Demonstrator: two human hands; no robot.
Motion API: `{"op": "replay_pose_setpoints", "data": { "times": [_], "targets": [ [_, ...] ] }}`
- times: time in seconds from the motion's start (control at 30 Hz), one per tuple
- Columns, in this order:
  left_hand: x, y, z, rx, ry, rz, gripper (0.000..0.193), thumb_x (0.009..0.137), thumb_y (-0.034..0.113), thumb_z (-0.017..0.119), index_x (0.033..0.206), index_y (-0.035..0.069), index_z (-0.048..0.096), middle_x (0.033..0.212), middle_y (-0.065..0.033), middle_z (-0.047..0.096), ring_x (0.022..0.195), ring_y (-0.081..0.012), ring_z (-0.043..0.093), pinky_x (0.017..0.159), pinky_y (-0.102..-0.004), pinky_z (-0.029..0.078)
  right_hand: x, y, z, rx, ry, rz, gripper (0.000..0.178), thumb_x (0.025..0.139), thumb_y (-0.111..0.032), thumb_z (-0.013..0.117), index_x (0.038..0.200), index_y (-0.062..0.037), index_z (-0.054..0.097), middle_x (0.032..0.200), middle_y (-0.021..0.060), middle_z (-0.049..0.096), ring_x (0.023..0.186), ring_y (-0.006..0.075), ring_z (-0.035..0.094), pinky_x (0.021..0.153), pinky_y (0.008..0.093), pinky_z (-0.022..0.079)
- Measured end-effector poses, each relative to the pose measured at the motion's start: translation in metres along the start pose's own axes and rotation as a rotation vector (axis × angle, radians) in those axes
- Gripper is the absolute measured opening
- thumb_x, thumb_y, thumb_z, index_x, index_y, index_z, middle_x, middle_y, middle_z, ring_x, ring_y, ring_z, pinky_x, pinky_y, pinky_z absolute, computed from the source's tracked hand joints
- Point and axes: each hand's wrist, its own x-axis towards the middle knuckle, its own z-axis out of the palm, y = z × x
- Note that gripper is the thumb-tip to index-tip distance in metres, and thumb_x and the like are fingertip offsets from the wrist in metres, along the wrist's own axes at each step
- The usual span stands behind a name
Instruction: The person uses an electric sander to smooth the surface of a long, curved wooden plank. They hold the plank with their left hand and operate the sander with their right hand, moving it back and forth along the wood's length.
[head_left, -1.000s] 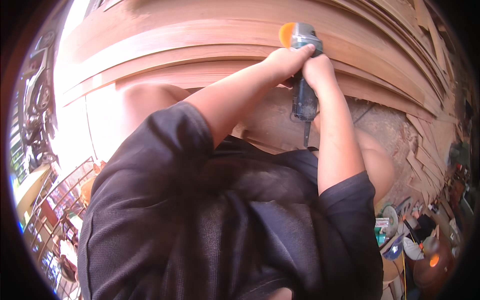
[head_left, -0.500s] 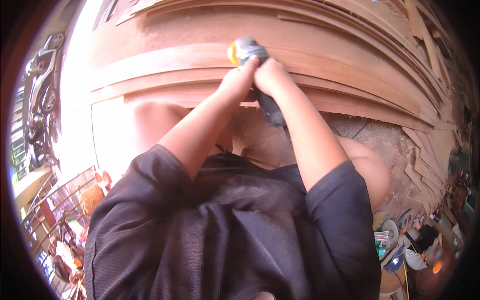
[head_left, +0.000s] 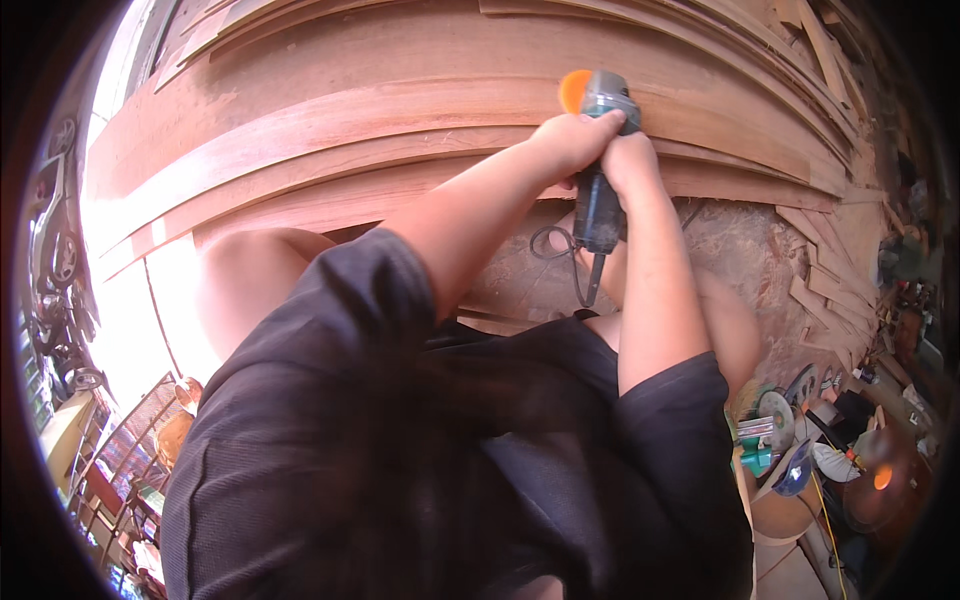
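Both my hands grip an angle grinder [head_left: 599, 215] with a grey head, a dark body and an orange disc [head_left: 574, 91] at its left side. My left hand [head_left: 578, 140] is wrapped round the tool just behind the head, thumb on top. Close beside it, my right hand [head_left: 630, 163] clasps the body from the right. The grinder is held over a long reddish-brown wooden board [head_left: 420, 115]; whether the disc touches the wood I cannot tell. A dark power cord [head_left: 592, 282] hangs from its rear end and loops toward my lap.
More long boards [head_left: 700, 40] lie stacked at the far side. Wood offcuts [head_left: 825, 285] lie on the dusty floor at right. Loose discs and tools [head_left: 790, 430] crowd the lower right. A wire rack [head_left: 115, 450] stands at lower left, with a motorbike [head_left: 60, 230] beyond.
My hands have carried the grinder to the right along the boards. The orange disc and the cord's loop show more plainly now. My view has shifted slightly.
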Motion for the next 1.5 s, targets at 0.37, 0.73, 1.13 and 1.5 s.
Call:
{"op": "replay_pose_setpoints", "data": {
  "times": [0.37, 0.73, 1.13, 1.5],
  "targets": [
    [-0.051, -0.092, -0.051, -0.534, 0.449, 0.036, 0.082, 0.110, 0.068, 0.046, 0.133, -0.008, 0.063, 0.122, -0.0232, 0.071, 0.094, -0.0323, 0.075, 0.081, -0.0424, 0.064, -0.052, -0.094, 0.068, -0.354, -0.325, -0.284, 0.064, 0.096, -0.048, 0.068, 0.127, 0.0084, 0.071, 0.126, 0.0341, 0.073, 0.123, 0.0444, 0.072, 0.105, 0.0498, 0.057],
    [0.058, 0.039, 0.074, 0.013, -0.017, 0.066, 0.082, 0.102, 0.074, 0.049, 0.127, 0.001, 0.076, 0.103, -0.0185, 0.077, 0.079, -0.0295, 0.077, 0.074, -0.0380, 0.064, 0.055, 0.050, -0.081, 0.040, -0.075, 0.008, 0.053, 0.100, -0.038, 0.066, 0.120, 0.0111, 0.075, 0.112, 0.0284, 0.078, 0.108, 0.0342, 0.076, 0.089, 0.0441, 0.057],
    [0.021, -0.033, 0.011, -0.422, 0.299, 0.089, 0.075, 0.104, 0.067, 0.058, 0.118, -0.004, 0.076, 0.106, -0.0186, 0.076, 0.092, -0.0240, 0.076, 0.081, -0.0379, 0.063, 0.017, -0.035, -0.004, -0.227, -0.285, -0.140, 0.063, 0.097, -0.047, 0.070, 0.126, 0.0093, 0.073, 0.123, 0.0332, 0.075, 0.119, 0.0406, 0.075, 0.100, 0.0461, 0.058],
    [0.046, -0.014, 0.054, -0.309, 0.296, 0.120, 0.080, 0.107, 0.069, 0.045, 0.099, -0.003, 0.080, 0.081, -0.0202, 0.077, 0.082, -0.0315, 0.080, 0.079, -0.0431, 0.063, 0.039, -0.016, -0.051, -0.309, -0.267, -0.216, 0.058, 0.096, -0.043, 0.069, 0.118, 0.0105, 0.075, 0.114, 0.0367, 0.075, 0.117, 0.0441, 0.075, 0.098, 0.0487, 0.058]
  ]
}}
